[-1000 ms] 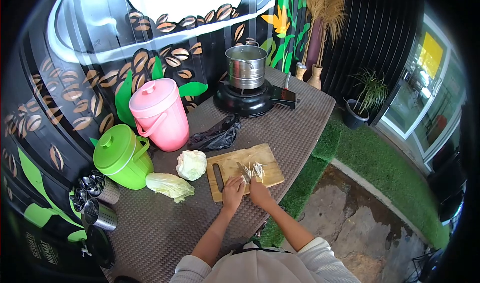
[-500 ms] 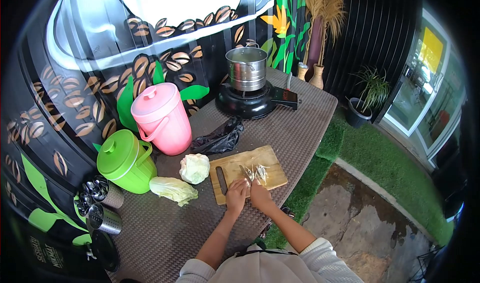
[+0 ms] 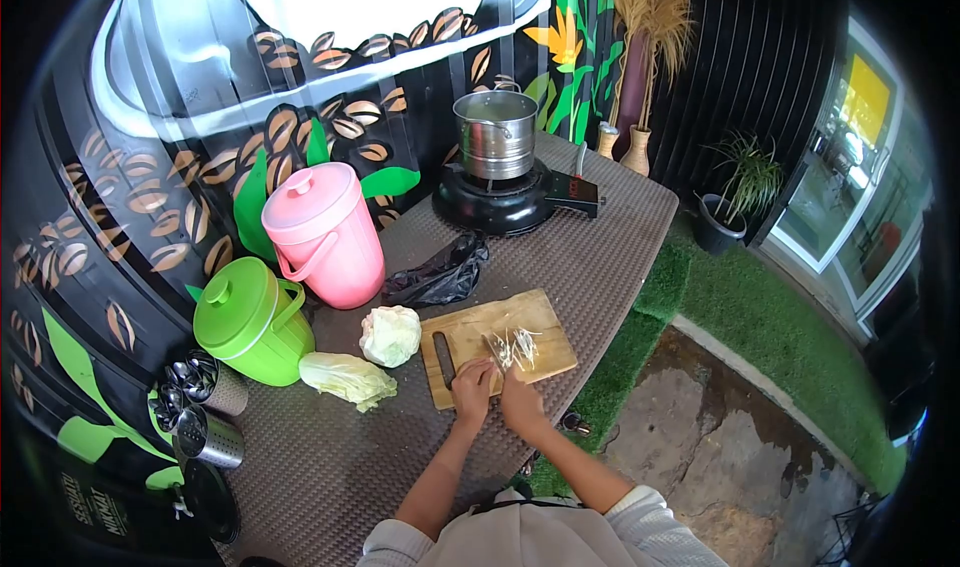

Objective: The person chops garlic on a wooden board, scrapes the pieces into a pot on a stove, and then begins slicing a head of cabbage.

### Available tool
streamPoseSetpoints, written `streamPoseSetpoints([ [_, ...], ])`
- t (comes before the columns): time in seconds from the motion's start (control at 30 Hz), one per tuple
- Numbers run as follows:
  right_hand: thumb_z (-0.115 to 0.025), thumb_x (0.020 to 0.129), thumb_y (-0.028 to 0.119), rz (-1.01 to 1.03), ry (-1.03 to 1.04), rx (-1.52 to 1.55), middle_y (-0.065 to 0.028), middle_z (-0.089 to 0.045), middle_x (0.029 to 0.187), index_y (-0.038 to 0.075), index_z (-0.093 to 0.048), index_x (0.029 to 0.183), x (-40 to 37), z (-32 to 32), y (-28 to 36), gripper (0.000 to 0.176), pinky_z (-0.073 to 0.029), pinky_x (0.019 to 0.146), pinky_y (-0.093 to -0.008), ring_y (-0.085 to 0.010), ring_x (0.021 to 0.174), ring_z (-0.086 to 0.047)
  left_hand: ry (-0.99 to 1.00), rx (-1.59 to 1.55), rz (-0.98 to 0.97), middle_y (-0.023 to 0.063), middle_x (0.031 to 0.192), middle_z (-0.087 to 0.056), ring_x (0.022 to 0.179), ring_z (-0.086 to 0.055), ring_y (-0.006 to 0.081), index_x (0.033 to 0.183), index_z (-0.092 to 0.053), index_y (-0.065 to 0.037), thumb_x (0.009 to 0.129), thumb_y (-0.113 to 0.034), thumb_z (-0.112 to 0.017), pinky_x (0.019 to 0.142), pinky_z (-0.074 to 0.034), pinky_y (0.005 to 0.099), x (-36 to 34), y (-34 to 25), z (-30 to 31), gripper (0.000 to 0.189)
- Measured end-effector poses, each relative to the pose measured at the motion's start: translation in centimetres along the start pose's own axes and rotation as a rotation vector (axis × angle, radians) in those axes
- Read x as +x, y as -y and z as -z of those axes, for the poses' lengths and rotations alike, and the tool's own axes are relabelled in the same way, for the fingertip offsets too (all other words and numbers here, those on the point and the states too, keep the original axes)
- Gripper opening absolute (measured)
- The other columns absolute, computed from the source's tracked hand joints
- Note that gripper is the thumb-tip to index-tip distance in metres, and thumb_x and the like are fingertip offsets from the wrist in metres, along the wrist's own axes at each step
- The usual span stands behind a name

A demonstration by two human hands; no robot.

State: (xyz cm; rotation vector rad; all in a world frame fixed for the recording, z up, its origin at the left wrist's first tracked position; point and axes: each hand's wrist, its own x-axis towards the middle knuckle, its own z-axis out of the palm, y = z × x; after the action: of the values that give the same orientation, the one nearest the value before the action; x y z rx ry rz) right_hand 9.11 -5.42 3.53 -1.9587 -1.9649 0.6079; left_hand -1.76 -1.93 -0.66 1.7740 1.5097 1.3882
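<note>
A wooden cutting board point(image 3: 460, 332) with a slot handle lies on the table. Thin pale vegetable shreds point(image 3: 525, 346) are heaped on its right half. My right hand point(image 3: 520, 404) is closed around a knife point(image 3: 498, 348), its blade pointing away from me beside the shreds. On the board just left of the knife, my left hand point(image 3: 472, 387) has its fingers bent and pressed together; what they hold is hidden. Left of the board sit a round cabbage point(image 3: 390, 336) and an elongated napa cabbage point(image 3: 347, 380).
Behind the board lies a black plastic bag point(image 3: 440, 273). A metal pot point(image 3: 496, 137) stands on a black portable stove point(image 3: 490, 202) at the back. Pink point(image 3: 325, 237) and green lidded buckets point(image 3: 252, 322) stand left, near metal cutlery holders point(image 3: 210, 437). The woven table point(image 3: 625, 232) ends at my right.
My right hand and the knife have shifted very slightly over the board. My left hand stays almost in place, and the cabbages have not moved.
</note>
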Motion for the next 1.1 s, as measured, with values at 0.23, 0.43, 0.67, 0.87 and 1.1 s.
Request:
streamPoseSetpoints([
  [0.23,-0.050,0.088,0.011,0.056,-0.047,-0.006,-0.0217,-0.066,0.078,-0.001,-0.041,0.108,1.5,-1.3,-0.9,0.025,-0.056,0.061,-0.0439,-0.0381,0.073,-0.068,0.017,0.112,-0.169,0.0134,0.098,-0.069,0.100,-0.063,0.0267,0.092,-0.071,0.001,0.082,-0.006,-0.064,0.087,-0.050,0.0363,-0.3,0.5,0.1,0.013],
  [0.43,-0.050,0.088,0.011,0.107,-0.009,-0.094,-0.0209,-0.066,0.080,0.000,-0.042,0.105,1.1,1.6,-0.1,0.021,-0.056,0.061,-0.0441,-0.0388,0.077,-0.068,0.035,0.000,-0.041,0.0126,0.096,-0.069,0.098,-0.063,0.0263,0.091,-0.071,0.001,0.082,-0.007,-0.066,0.086,-0.050,0.0354,0.0,0.6,0.2,0.013],
  [0.67,-0.046,0.090,0.010,-0.031,-0.040,0.006,-0.0217,-0.066,0.079,0.000,-0.041,0.105,1.1,-2.3,-0.6,0.018,-0.056,0.063,-0.0455,-0.0393,0.076,-0.067,0.013,0.059,-0.075,0.0134,0.096,-0.069,0.096,-0.064,0.0263,0.089,-0.071,0.000,0.079,-0.005,-0.069,0.084,-0.051,0.0348,0.1,0.5,0.1,0.012],
  [0.87,-0.045,0.090,0.008,0.040,0.034,-0.067,-0.0240,-0.066,0.085,-0.001,-0.040,0.108,1.3,0.5,-0.4,0.021,-0.055,0.067,-0.0471,-0.0397,0.077,-0.067,0.011,-0.054,-0.016,0.0153,0.092,-0.070,0.090,-0.067,0.0268,0.088,-0.072,0.001,0.077,-0.003,-0.071,0.082,-0.051,0.0333,0.5,0.3,0.6,0.012],
  [1.1,-0.044,0.091,0.012,-0.010,-0.049,-0.083,-0.0229,-0.066,0.079,0.001,-0.041,0.106,-0.8,-2.0,-0.5,0.019,-0.056,0.059,-0.0442,-0.0363,0.073,-0.068,0.104,-0.012,-0.044,0.0151,0.090,-0.070,0.087,-0.066,0.0277,0.087,-0.072,0.000,0.076,-0.006,-0.072,0.082,-0.051,0.0346,1.2,0.5,1.1,0.013],
])
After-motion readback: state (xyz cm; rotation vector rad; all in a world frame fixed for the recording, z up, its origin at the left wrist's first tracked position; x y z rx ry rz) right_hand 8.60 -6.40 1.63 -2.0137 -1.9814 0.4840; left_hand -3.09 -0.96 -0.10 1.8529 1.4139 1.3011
